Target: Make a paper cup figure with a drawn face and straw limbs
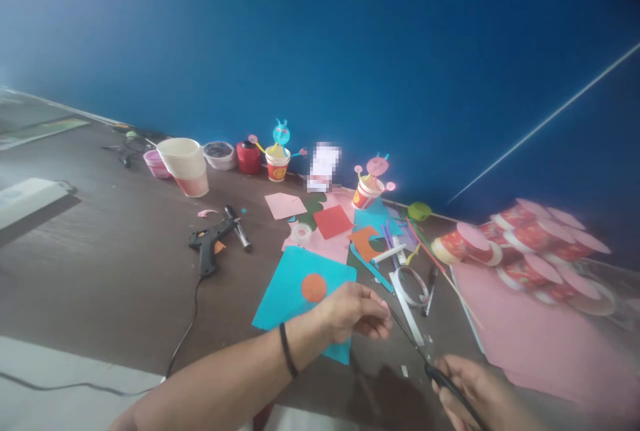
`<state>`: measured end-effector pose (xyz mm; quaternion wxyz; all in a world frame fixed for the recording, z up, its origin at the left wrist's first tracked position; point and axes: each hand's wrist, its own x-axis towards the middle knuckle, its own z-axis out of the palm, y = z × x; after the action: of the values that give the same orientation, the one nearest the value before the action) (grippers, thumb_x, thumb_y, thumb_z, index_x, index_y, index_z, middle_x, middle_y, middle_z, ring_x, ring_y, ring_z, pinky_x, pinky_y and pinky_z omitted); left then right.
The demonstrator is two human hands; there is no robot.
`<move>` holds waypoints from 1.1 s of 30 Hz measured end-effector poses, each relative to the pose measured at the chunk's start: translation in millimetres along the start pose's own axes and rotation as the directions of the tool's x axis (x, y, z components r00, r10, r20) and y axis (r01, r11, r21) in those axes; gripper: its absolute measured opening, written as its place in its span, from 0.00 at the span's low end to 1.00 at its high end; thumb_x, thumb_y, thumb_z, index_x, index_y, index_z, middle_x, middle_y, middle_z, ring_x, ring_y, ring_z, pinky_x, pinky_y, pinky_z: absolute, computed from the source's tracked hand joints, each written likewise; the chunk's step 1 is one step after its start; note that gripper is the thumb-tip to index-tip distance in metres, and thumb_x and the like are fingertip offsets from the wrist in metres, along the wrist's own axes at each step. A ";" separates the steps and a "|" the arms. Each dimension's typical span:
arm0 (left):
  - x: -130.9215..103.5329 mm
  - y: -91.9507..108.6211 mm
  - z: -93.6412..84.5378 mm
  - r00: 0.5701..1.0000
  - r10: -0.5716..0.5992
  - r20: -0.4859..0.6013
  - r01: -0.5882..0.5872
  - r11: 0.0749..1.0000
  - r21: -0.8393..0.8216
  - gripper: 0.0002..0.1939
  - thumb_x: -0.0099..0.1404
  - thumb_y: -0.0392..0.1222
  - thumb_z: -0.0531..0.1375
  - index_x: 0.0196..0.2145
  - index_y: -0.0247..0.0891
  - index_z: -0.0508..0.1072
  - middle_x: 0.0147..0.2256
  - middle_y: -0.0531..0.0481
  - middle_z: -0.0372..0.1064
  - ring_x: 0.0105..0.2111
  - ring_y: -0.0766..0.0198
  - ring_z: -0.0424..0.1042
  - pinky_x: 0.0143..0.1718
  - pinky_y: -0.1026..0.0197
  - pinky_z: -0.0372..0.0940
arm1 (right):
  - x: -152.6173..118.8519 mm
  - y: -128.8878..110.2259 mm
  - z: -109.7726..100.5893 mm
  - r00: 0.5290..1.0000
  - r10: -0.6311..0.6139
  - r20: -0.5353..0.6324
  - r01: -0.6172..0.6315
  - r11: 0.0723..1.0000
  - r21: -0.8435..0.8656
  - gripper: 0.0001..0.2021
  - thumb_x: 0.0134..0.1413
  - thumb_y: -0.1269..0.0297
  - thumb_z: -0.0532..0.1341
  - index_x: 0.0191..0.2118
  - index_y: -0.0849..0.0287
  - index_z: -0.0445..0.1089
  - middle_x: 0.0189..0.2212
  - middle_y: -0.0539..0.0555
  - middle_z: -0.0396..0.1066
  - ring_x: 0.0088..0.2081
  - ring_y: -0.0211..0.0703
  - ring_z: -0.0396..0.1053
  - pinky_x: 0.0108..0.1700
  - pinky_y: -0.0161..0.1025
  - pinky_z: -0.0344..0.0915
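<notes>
My left hand (357, 311), with a black band on its wrist, reaches over the right edge of a blue paper sheet (290, 278). Its fingers are curled together near the scissor tips; what they pinch is too small to make out. An orange paper circle (314, 288) lies on the blue sheet. At the lower right, my right hand (463, 384) is closed round the black handles of scissors (450, 388), whose blades point up and left toward my left fingers. Small white scraps (405, 371) lie on the table below the blades.
A black glue gun (205, 244) with its cord and stacked paper cups (183, 161) are on the left. Two cup figures (277, 163) (367, 191) stand by the wall. Tape (413, 286), pink sheets (540, 338) and decorated cups (535, 238) are at the right.
</notes>
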<state>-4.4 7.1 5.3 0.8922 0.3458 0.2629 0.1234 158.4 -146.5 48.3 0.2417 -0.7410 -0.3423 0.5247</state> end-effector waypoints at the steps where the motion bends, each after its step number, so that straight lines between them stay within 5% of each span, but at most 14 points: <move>1: 0.2 -0.2 -0.6 1.000 -0.003 0.002 0.003 1.000 0.007 0.14 0.39 0.42 0.67 0.23 0.32 0.70 0.20 0.49 0.70 0.18 0.67 0.69 0.19 0.67 0.62 | 1.2 0.0 0.4 1.000 0.012 -0.001 -0.012 1.000 0.014 0.21 0.36 0.44 0.64 0.23 0.57 0.60 0.15 0.42 0.56 0.16 0.30 0.54 0.21 0.30 0.49; 13: 2.0 -3.9 -3.6 1.000 -0.007 -0.001 0.007 0.999 0.048 0.13 0.41 0.41 0.67 0.22 0.32 0.70 0.19 0.49 0.70 0.19 0.67 0.70 0.20 0.66 0.62 | -0.1 -5.4 -6.5 0.999 0.034 0.020 -0.033 0.997 -0.067 0.17 0.37 0.55 0.65 0.20 0.58 0.57 0.13 0.41 0.57 0.15 0.27 0.52 0.18 0.26 0.46; 26: -1.0 -2.0 -1.5 0.999 0.002 0.033 -0.001 1.000 -0.027 0.17 0.38 0.39 0.69 0.27 0.33 0.70 0.22 0.52 0.67 0.23 0.65 0.72 0.18 0.69 0.63 | 15.7 20.0 -4.2 1.000 0.009 -0.002 -0.009 0.999 -0.036 0.23 0.36 0.44 0.66 0.22 0.56 0.56 0.11 0.41 0.55 0.14 0.29 0.53 0.18 0.28 0.48; 33: 1.4 -6.9 -0.5 0.998 0.066 -0.013 -0.067 0.995 -0.079 0.18 0.41 0.44 0.70 0.26 0.33 0.69 0.24 0.51 0.68 0.25 0.66 0.71 0.18 0.70 0.61 | 14.4 24.7 6.2 0.991 -0.096 -0.092 0.093 0.995 -0.034 0.19 0.43 0.50 0.65 0.22 0.58 0.59 0.13 0.43 0.59 0.17 0.31 0.56 0.23 0.29 0.52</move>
<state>-3.2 3.0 -0.3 0.8993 0.3179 0.2508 0.1654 161.9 -151.7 19.7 0.2710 -0.7513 -0.3730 0.4723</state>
